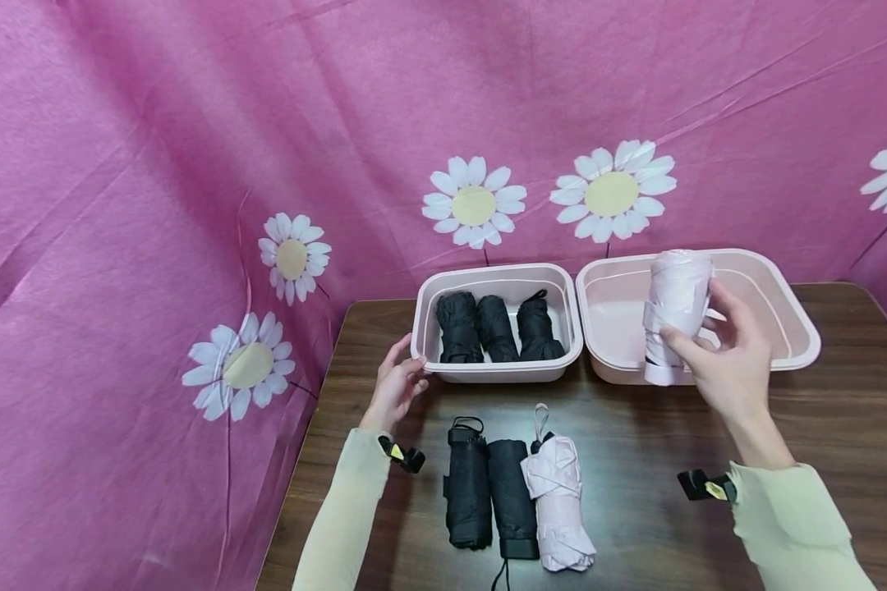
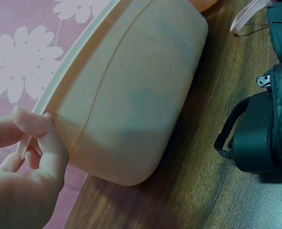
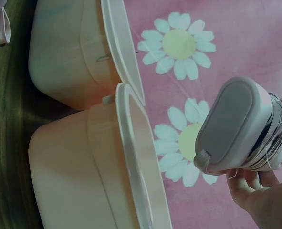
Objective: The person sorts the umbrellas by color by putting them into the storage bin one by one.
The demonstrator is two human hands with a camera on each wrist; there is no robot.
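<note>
My right hand [image 1: 735, 353] grips a folded pale pink umbrella [image 1: 678, 304] over the front of the right pale pink bin [image 1: 783, 345]. In the right wrist view the flat end of that umbrella's handle [image 3: 231, 124] faces the camera. With thumb and fingers my left hand [image 1: 399, 386] pinches the rim at the front left corner of the left bin [image 1: 498, 373]. Inside that bin lie three folded black umbrellas [image 1: 497, 328] side by side. On the table in front are two black umbrellas [image 1: 469, 488] [image 1: 513, 497] and one pale pink umbrella [image 1: 559, 505].
Both bins stand side by side at the back of the brown wooden table [image 1: 650, 460]. Behind them hangs a pink cloth [image 1: 384, 123] with white daisies, which also covers the left side. A wrist strap with a black mount sits on each sleeve.
</note>
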